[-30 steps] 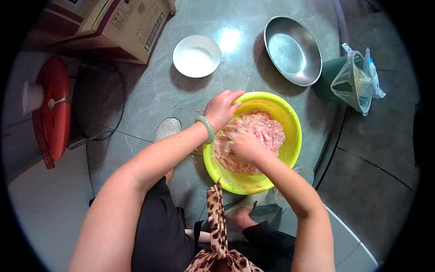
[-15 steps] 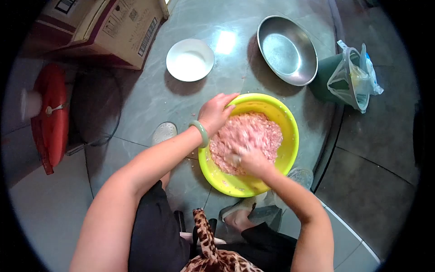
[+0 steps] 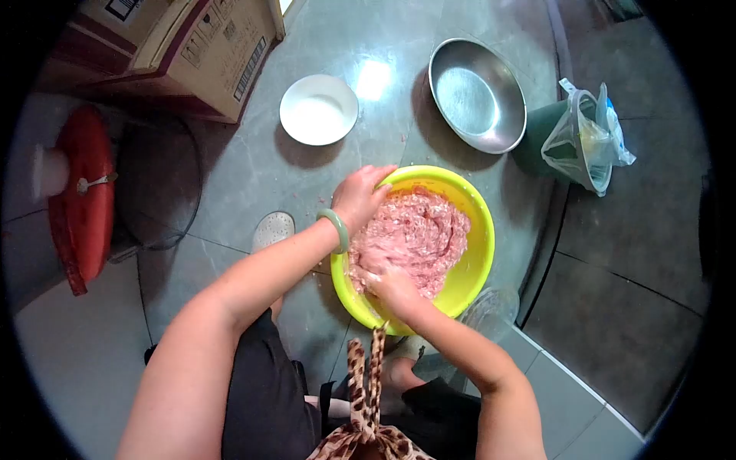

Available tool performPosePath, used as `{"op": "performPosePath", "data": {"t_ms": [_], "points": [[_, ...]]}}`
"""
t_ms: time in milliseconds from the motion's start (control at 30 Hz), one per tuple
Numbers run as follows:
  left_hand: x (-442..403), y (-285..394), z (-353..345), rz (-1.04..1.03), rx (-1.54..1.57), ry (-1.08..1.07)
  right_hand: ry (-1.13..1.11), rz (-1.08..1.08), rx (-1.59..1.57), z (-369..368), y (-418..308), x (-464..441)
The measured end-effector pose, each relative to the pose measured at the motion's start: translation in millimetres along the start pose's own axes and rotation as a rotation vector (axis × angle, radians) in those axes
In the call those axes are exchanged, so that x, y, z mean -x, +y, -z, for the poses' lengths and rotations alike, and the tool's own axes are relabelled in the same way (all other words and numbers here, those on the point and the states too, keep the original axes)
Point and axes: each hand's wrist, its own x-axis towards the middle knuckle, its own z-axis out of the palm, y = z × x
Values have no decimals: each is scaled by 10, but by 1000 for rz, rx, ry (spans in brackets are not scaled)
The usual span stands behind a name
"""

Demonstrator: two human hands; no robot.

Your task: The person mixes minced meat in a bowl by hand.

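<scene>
Yellow-green basin [image 3: 481, 268]: on tiled floor [image 3: 391, 123] before you, metal bowl [image 3: 477, 96] and white bowl [image 3: 319, 110] beyond it. Minced meat [image 3: 422, 234]: inside basin, pink, spread over bottom. Your left hand [image 3: 360, 199], green bangle [image 3: 334, 230] at wrist: on basin's upper-left rim, fingers close together, thumb apart. Your right hand [image 3: 389, 285]: in meat at lower left, fingers blurred and partly buried; whether spread or pressed together, cannot be told.

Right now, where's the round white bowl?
Head view, upper middle: the round white bowl sits on the grey floor, left of the shiny metal basin.
</scene>
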Motion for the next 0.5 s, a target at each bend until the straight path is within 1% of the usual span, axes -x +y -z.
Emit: {"op": "performPosePath", "data": {"t_ms": [67,133,167,200,267,300,367,400,433,467,500], "points": [[-7,-4,-1,3,-4,-11,-115,190,261,321,204,-329],[0,-37,-36,-11,12,-7,-17,46,241,609,512,-403],[-9,-60,-23,-30,22,10,159,-9,332,867,462,-384],[-17,-56,0,-32,20,16,147,5,520,847,747,-167],[-12,-16,-1,-18,14,5,-65,-355,442,807,681,258],[-14,-3,-3,-19,20,2,115,-219,435,682,659,437],[-6,-18,-14,-6,6,-4,-262,-475,144,416,416,688],[9,-18,-21,-2,6,-6,-565,-653,-61,501,139,542],[8,-22,-23,-17,5,6,-13,-265,58,18,234,736],[-6,-20,-26,-35,2,20,-6,-136,-13,-18,179,606],[-14,-16,-32,-39,-1,27,-42,-104,-36,86,104,381]]}}
